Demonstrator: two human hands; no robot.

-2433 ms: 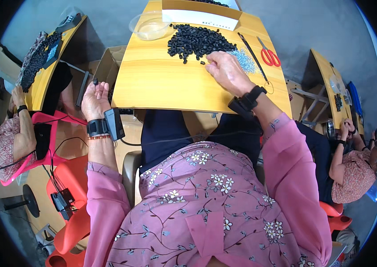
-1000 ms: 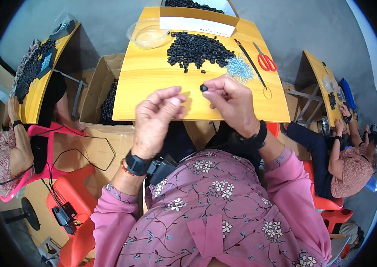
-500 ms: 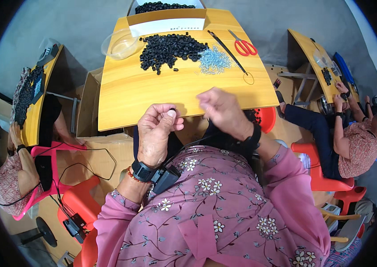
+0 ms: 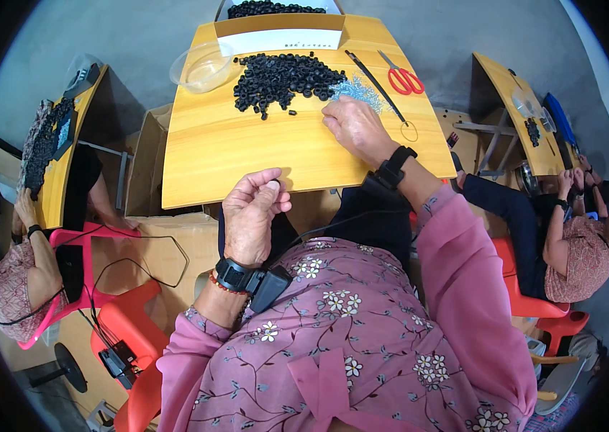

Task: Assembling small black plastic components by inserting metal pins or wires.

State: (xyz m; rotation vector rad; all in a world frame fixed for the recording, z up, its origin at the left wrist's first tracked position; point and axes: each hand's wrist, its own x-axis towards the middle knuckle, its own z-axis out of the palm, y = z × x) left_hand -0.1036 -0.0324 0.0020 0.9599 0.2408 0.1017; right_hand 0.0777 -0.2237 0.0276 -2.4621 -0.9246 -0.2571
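Note:
My left hand [image 4: 252, 216] is just off the table's near edge, its thumb and forefinger pinched on a small black part [image 4: 275, 183] that is mostly hidden by the fingers. My right hand [image 4: 356, 128] reaches over the table, its fingers bent together at the near edge of a heap of tiny light-blue translucent pieces [image 4: 362, 91]. Its fingertips are partly hidden, and whatever they pinch is too small to make out. Left of the blue pieces lies a spread of small black ring-like parts [image 4: 283, 81].
On the yellow wooden table [image 4: 225, 155] are a clear round bowl [image 4: 203, 70], a thin black stick [image 4: 375, 81] beside a small loop [image 4: 409, 131], and red-handled scissors [image 4: 405, 79]. A box [image 4: 279, 34] of black parts stands at the back. People sit at side tables left and right.
My right hand has moved forward from the table's near edge to the blue pieces. My left hand keeps its pinch in nearly the same place.

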